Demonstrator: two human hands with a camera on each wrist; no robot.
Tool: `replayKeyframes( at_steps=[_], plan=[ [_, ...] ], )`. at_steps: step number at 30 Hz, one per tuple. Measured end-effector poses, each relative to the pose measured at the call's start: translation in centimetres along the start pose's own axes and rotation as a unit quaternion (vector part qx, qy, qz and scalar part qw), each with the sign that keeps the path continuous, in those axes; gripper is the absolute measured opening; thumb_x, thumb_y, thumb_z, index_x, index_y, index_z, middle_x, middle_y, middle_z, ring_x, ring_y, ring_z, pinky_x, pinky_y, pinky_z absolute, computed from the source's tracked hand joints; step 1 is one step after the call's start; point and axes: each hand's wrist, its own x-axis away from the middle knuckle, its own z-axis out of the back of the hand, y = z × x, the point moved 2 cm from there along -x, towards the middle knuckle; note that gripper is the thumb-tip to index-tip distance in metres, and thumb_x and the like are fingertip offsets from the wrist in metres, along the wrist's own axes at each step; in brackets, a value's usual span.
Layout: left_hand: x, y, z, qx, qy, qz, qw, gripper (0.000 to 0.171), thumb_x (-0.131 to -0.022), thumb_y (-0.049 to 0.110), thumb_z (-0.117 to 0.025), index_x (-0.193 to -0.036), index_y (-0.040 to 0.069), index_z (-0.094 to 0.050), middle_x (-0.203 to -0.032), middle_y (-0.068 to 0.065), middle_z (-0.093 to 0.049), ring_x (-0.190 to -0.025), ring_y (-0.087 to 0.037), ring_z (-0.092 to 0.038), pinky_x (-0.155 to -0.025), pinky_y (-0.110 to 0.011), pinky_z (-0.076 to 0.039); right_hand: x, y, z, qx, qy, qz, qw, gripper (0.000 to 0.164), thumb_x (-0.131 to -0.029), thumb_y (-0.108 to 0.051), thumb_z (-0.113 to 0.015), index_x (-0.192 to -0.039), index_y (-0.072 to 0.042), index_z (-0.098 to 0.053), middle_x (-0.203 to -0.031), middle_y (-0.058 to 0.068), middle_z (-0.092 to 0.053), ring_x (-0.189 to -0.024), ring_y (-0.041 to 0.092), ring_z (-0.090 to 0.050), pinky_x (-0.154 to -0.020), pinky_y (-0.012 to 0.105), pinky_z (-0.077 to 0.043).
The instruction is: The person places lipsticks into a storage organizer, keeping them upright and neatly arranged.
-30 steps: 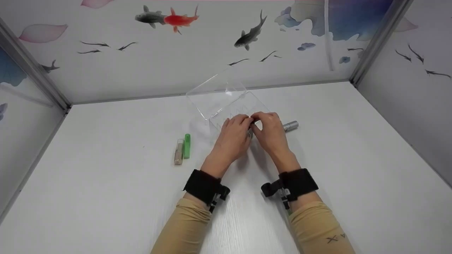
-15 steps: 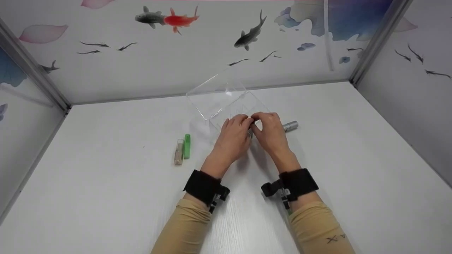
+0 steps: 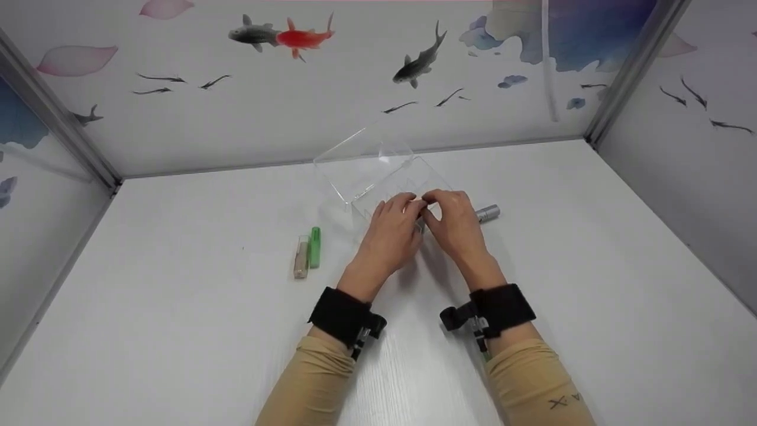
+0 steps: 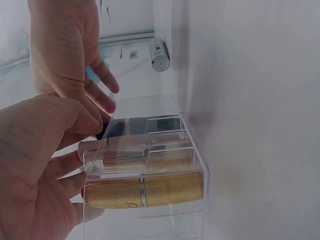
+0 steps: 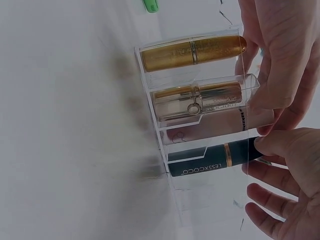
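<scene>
A clear acrylic box [image 5: 147, 85] with dividers stands at the table's middle, its clear lid [image 3: 349, 163] tilted back. Its compartments hold a gold lipstick [image 5: 192, 52], a clear-and-gold lipstick [image 5: 197, 97], a pinkish tube [image 5: 220, 125] and a dark green lipstick tube [image 5: 215, 159] with a gold band. My right hand [image 3: 456, 225] pinches the dark green tube's upper end between thumb and forefinger. Over the box lies my left hand [image 3: 390, 234], fingertips beside that same end and the pinkish tube; whether they grip anything is hidden.
A green tube [image 3: 315, 247] and a clear-capped beige tube [image 3: 301, 257] lie side by side left of the box. Right of my right hand lies a silver cylinder [image 3: 488, 213]. The patterned back wall [image 3: 248, 124] rises just behind the lid.
The head view has tilted slightly, so everything sits a few pixels lower. Both hands keep their place at the box, and the loose tubes have not moved on the table.
</scene>
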Motion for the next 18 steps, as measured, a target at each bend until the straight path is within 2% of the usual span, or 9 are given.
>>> replayKeyframes(
  at_steps=[10,16,18],
  plan=[
    [0.8,-0.6,0.8,0.021,0.014,0.000,0.9997,0.040,-0.090,0.015,-0.057,-0.129,0.013,-0.052,-0.135,-0.009,-0.048,-0.126,-0.025,-0.049,-0.106,-0.047,-0.038,0.0,-0.5,0.3,0.003,-0.007,-0.005,1.000,0.020,-0.088,-0.012,-0.064,-0.106,-0.004,-0.068,-0.103,0.011,-0.070,-0.101,0.029,-0.059,-0.093,0.040,-0.045],
    [1.2,-1.0,1.8,0.072,0.047,-0.030,0.9959,0.035,-0.088,0.010,-0.058,-0.123,0.010,-0.056,-0.130,-0.010,-0.053,-0.124,-0.023,-0.051,-0.104,-0.037,-0.041,0.1,-1.8,0.9,0.001,0.014,0.005,1.000,0.021,-0.088,-0.012,-0.064,-0.108,-0.004,-0.066,-0.104,0.012,-0.069,-0.102,0.029,-0.058,-0.092,0.039,-0.047],
    [1.5,-1.4,2.4,0.095,0.050,-0.029,0.9938,0.036,-0.088,0.009,-0.058,-0.123,0.009,-0.056,-0.130,-0.010,-0.052,-0.123,-0.023,-0.051,-0.104,-0.035,-0.041,0.1,-2.5,1.1,-0.008,0.022,0.013,1.000,0.021,-0.088,-0.011,-0.064,-0.108,-0.004,-0.066,-0.104,0.011,-0.070,-0.102,0.028,-0.058,-0.092,0.039,-0.047]
  ],
)
